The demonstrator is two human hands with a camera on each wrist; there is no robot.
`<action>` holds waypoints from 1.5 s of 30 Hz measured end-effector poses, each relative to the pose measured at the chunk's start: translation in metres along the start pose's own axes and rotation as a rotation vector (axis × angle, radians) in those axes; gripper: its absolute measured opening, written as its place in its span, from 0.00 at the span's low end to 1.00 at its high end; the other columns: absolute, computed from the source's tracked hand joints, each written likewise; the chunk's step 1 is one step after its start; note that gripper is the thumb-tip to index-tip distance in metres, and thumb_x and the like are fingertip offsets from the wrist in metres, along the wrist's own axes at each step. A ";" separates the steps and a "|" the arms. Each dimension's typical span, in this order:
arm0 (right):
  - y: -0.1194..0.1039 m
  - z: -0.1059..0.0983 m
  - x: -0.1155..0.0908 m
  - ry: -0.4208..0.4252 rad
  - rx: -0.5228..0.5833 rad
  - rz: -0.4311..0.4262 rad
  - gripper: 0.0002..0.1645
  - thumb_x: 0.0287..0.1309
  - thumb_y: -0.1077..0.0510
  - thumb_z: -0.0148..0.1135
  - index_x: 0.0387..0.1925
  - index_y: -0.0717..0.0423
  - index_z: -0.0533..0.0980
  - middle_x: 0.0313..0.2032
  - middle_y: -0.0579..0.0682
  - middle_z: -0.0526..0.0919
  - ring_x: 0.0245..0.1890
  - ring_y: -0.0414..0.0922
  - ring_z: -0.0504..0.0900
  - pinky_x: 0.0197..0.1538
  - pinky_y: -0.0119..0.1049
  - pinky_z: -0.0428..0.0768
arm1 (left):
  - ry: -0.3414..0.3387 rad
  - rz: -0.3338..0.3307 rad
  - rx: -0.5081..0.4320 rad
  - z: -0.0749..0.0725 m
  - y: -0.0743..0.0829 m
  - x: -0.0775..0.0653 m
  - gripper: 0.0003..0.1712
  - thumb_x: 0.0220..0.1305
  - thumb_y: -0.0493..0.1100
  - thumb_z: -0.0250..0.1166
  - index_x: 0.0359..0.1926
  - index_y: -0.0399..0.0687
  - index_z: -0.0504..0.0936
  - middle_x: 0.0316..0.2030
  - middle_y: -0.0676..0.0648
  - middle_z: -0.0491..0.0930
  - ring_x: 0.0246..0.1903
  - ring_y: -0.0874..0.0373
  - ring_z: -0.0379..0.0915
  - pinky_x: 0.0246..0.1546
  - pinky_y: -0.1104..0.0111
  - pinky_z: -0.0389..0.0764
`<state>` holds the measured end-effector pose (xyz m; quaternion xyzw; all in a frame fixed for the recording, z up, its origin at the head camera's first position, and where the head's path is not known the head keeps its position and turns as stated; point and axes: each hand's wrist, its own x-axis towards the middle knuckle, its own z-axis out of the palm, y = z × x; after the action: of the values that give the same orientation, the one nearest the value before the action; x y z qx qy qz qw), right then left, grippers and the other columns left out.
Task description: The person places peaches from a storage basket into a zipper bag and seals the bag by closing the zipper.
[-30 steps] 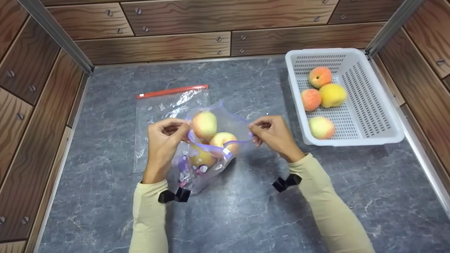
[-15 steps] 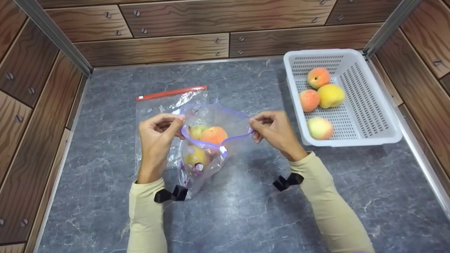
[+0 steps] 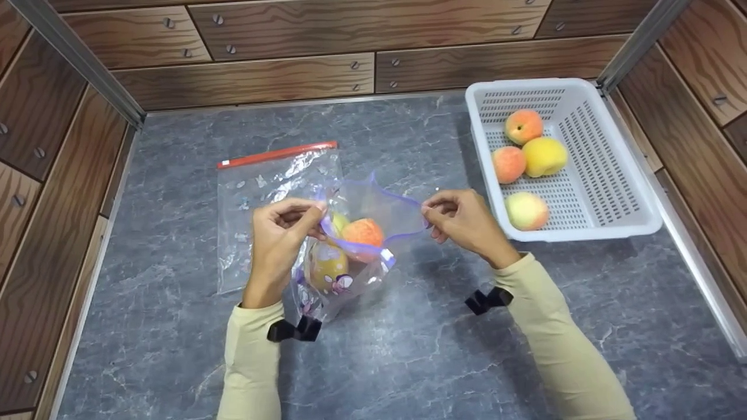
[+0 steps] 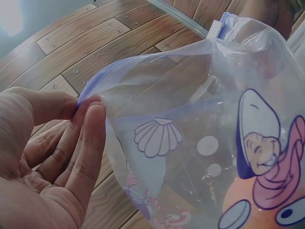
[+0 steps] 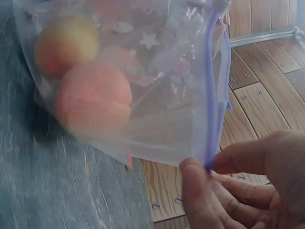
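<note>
A clear zip bag [image 3: 365,271] with a purple rim and cartoon prints hangs between my two hands, its mouth spread wide. My left hand [image 3: 283,239] pinches the left end of the rim between thumb and forefinger. At the opposite end, my right hand [image 3: 464,221] pinches the purple edge the same way; the right wrist view shows its fingertips on the zip strip. Inside the bag lie an orange-red peach [image 3: 363,234], a yellow peach [image 3: 328,265] and a greenish one [image 3: 338,223] partly hidden. A white slider [image 3: 387,255] sits on the near rim.
Behind the left hand, a second clear zip bag [image 3: 233,204] with a red top strip lies flat on the grey marbled tabletop [image 3: 402,361]. On the right stands a white perforated basket [image 3: 607,175] holding several peaches [image 3: 544,156]. Wood-patterned walls [image 3: 280,81] surround the table.
The peaches have sunk and shifted inside the bag; one that was near the top left of the mouth now sits lower. Both hands swayed slightly left, then right, still holding the rim.
</note>
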<state>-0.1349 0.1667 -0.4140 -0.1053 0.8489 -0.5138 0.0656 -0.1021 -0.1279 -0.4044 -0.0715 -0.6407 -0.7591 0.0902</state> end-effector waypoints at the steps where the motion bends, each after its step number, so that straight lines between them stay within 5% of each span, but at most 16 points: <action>1: -0.001 -0.002 0.000 -0.002 -0.024 -0.009 0.07 0.68 0.63 0.63 0.40 0.65 0.84 0.27 0.59 0.86 0.19 0.47 0.83 0.22 0.38 0.86 | 0.002 0.005 0.005 0.000 -0.001 0.000 0.07 0.62 0.32 0.69 0.34 0.27 0.86 0.27 0.40 0.86 0.18 0.54 0.80 0.22 0.61 0.87; 8: -0.011 -0.027 0.003 0.074 -0.120 -0.081 0.09 0.66 0.63 0.65 0.44 0.66 0.83 0.33 0.57 0.86 0.26 0.45 0.83 0.28 0.31 0.86 | 0.007 0.008 0.001 0.000 -0.003 -0.002 0.08 0.62 0.32 0.69 0.35 0.26 0.85 0.26 0.41 0.86 0.19 0.54 0.80 0.21 0.61 0.87; 17: -0.009 -0.084 0.011 0.222 -0.364 -0.185 0.13 0.63 0.66 0.66 0.47 0.70 0.82 0.41 0.63 0.87 0.37 0.56 0.87 0.36 0.14 0.76 | -0.010 -0.036 -0.062 0.003 -0.008 -0.001 0.05 0.62 0.30 0.68 0.35 0.28 0.86 0.27 0.41 0.85 0.20 0.55 0.80 0.22 0.63 0.87; 21: -0.003 -0.103 0.014 0.236 -0.507 -0.150 0.17 0.62 0.62 0.67 0.49 0.69 0.82 0.45 0.64 0.86 0.38 0.59 0.87 0.39 0.34 0.86 | -0.020 -0.043 -0.076 0.005 -0.009 -0.002 0.05 0.62 0.30 0.69 0.36 0.27 0.85 0.27 0.40 0.85 0.20 0.55 0.80 0.22 0.63 0.87; 24: 0.006 -0.116 0.016 0.164 -0.593 -0.073 0.23 0.60 0.59 0.69 0.53 0.70 0.80 0.49 0.67 0.84 0.43 0.62 0.85 0.45 0.56 0.83 | -0.012 -0.041 -0.070 0.006 -0.011 -0.002 0.06 0.62 0.30 0.69 0.36 0.27 0.86 0.27 0.40 0.85 0.20 0.54 0.80 0.22 0.62 0.87; 27: 0.020 -0.127 0.019 0.036 -0.630 0.031 0.29 0.58 0.56 0.71 0.56 0.72 0.77 0.51 0.71 0.82 0.49 0.66 0.81 0.51 0.62 0.78 | 0.001 -0.038 -0.056 0.006 -0.011 -0.003 0.06 0.62 0.31 0.69 0.36 0.28 0.86 0.26 0.40 0.85 0.19 0.54 0.80 0.22 0.60 0.87; 34: 0.052 -0.146 0.018 -0.185 -0.597 0.225 0.40 0.59 0.49 0.73 0.60 0.76 0.72 0.60 0.76 0.73 0.61 0.72 0.70 0.62 0.67 0.70 | 0.004 -0.046 -0.034 0.007 -0.011 -0.003 0.07 0.62 0.32 0.70 0.35 0.28 0.86 0.27 0.39 0.85 0.19 0.53 0.80 0.23 0.59 0.88; 45: 0.075 -0.151 0.015 -0.344 -0.524 0.354 0.50 0.60 0.46 0.72 0.64 0.82 0.62 0.54 0.78 0.75 0.55 0.70 0.75 0.59 0.67 0.73 | 0.010 -0.057 -0.029 0.008 -0.012 -0.004 0.06 0.61 0.31 0.69 0.36 0.28 0.86 0.28 0.40 0.85 0.19 0.54 0.80 0.22 0.61 0.87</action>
<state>-0.1915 0.3266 -0.4102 -0.0547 0.9333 -0.2342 0.2665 -0.1014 -0.1175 -0.4152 -0.0505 -0.6310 -0.7709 0.0708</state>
